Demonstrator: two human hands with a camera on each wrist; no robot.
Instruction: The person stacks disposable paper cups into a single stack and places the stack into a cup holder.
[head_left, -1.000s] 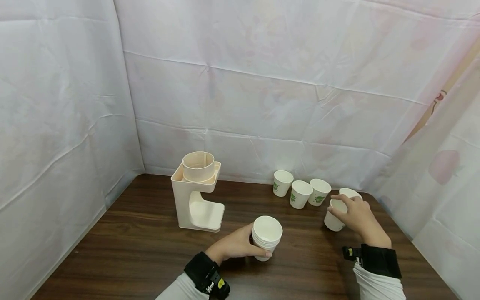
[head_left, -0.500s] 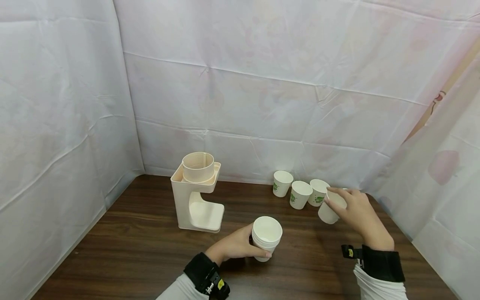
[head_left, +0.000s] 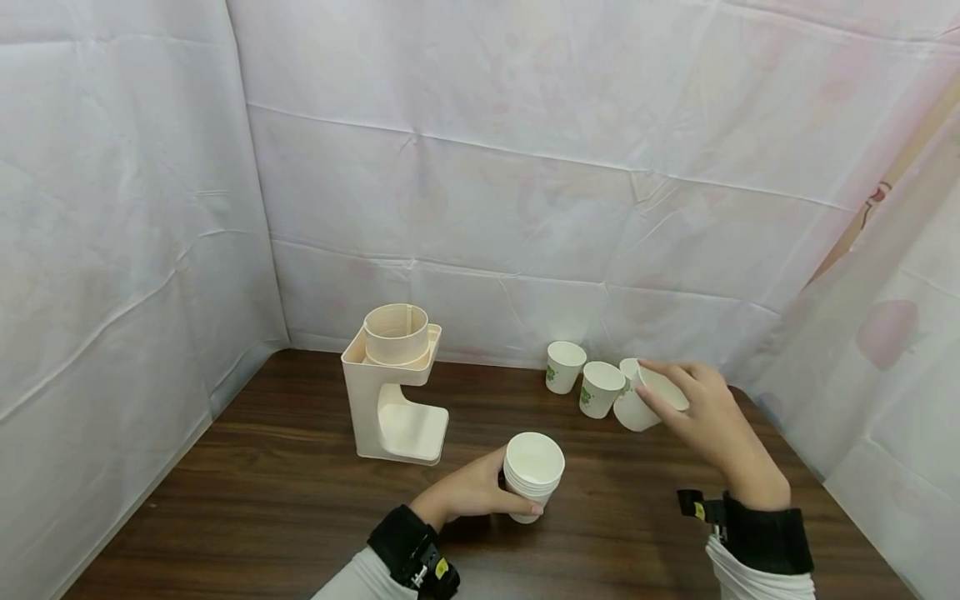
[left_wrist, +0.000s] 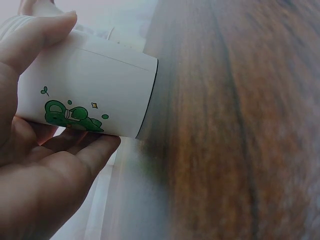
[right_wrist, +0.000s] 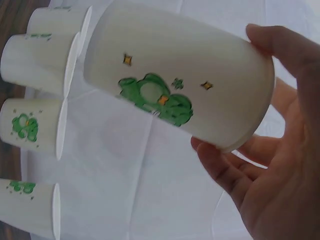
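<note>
My left hand (head_left: 476,492) grips a stack of nested white paper cups (head_left: 534,458) near the front middle of the table. In the left wrist view, thumb and fingers wrap the stack (left_wrist: 95,85), which bears a green cartoon print. My right hand (head_left: 708,417) pinches a single paper cup (head_left: 634,412) near its rim. That cup is tilted, its mouth toward the hand, and overlaps one standing paper cup (head_left: 627,368) in the head view. The right wrist view shows the held cup (right_wrist: 180,80) with a green print and stars, apart from a row of upright cups (right_wrist: 32,127).
Two more paper cups, one by the back cloth (head_left: 565,368) and one slightly nearer (head_left: 600,392), stand left of my right hand. A cream C-shaped stand (head_left: 367,408) with a round holder (head_left: 397,333) on top is at left. White cloth (head_left: 465,167) encloses the dark wooden table (head_left: 285,500).
My right hand has moved the single cup left and away from me, tilting it; it now covers part of a standing cup. My left hand and its stack have stayed put.
</note>
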